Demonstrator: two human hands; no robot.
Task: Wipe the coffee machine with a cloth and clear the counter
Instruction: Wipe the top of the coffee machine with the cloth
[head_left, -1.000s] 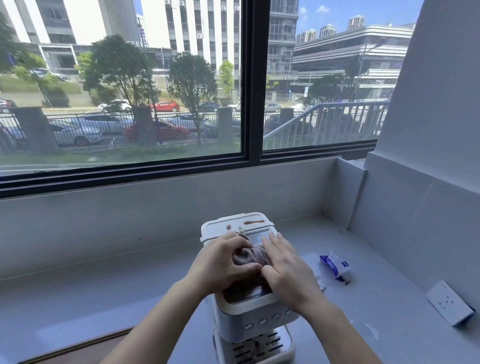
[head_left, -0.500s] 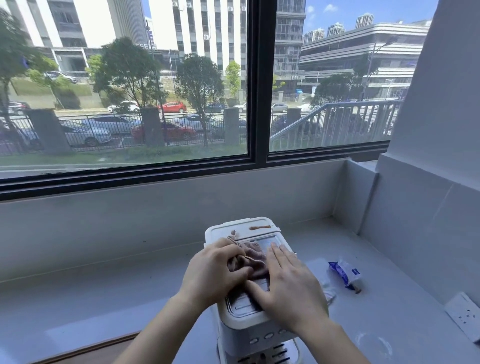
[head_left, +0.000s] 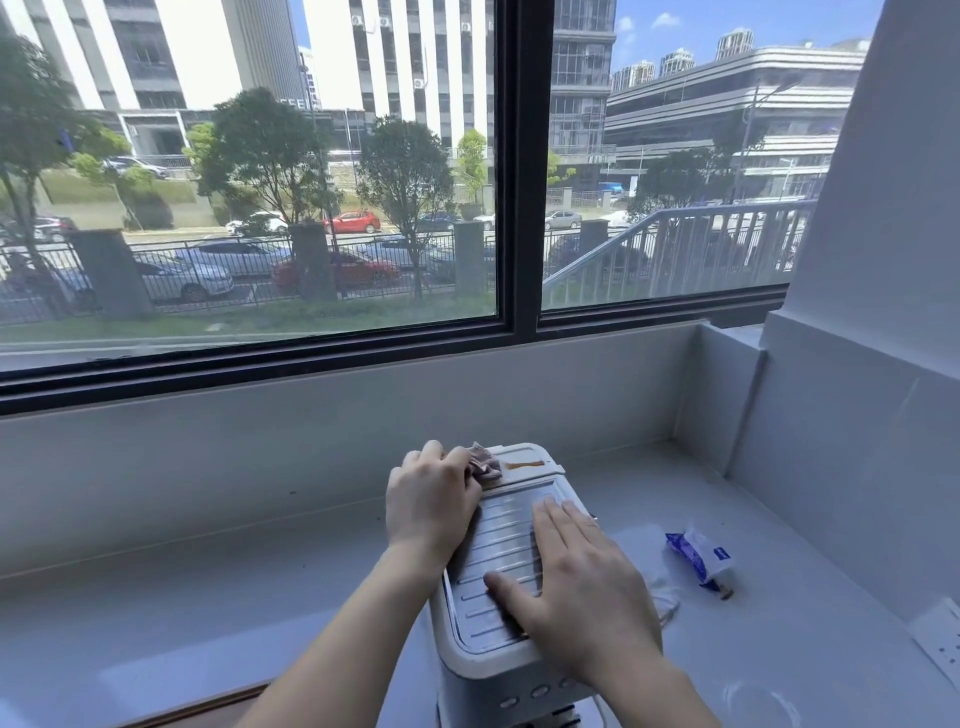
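Note:
A white coffee machine (head_left: 498, 551) stands on the pale counter (head_left: 208, 597) in front of me, its ribbed metal top facing up. My left hand (head_left: 431, 501) grips a crumpled pinkish-grey cloth (head_left: 484, 462) at the machine's back left corner. A brown stain (head_left: 524, 464) lies on the white back strip just right of the cloth. My right hand (head_left: 576, 587) rests flat, fingers spread, on the front right of the ribbed top.
A torn blue-and-white wrapper (head_left: 701, 558) lies on the counter to the right of the machine. A white power socket (head_left: 943, 642) sits on the right wall. A white cord (head_left: 667, 605) trails beside the machine. A large window fills the back.
My left hand has slid the cloth from the middle of the ribbed top to the back left corner. My right hand has shifted toward the front right, uncovering the ribbed plate.

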